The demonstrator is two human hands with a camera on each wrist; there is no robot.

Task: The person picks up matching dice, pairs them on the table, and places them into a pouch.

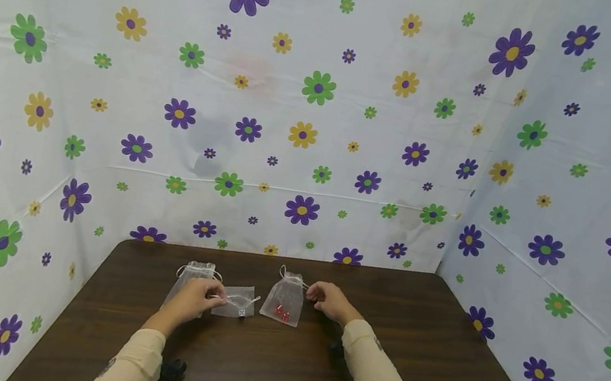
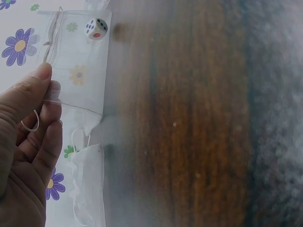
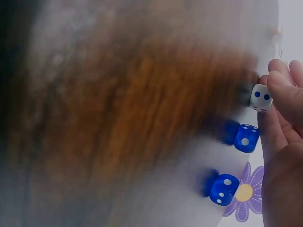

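Observation:
My left hand [image 1: 196, 298] pinches the top edge of a small sheer drawstring bag [image 2: 85, 66] between thumb and fingers. A white die [image 2: 96, 29] shows in its lower part, and a thin cord [image 2: 35, 123] loops by the fingers. My right hand [image 3: 286, 109] pinches a white die with blue dots [image 3: 259, 98], thumb over its edge and a finger behind. Two blue dice [image 3: 247, 138] lie beside that hand; in the head view they are hidden. Just left of the right hand, another sheer bag [image 1: 284, 293] holds several red dice [image 1: 283, 313].
A third sheer drawstring bag [image 1: 199, 269] lies behind my left hand, partly covered by it. Everything sits toward the far side of the dark wooden table [image 1: 255, 367]. Flowered cloth [image 1: 311, 152] rises at the table's far edge and both sides.

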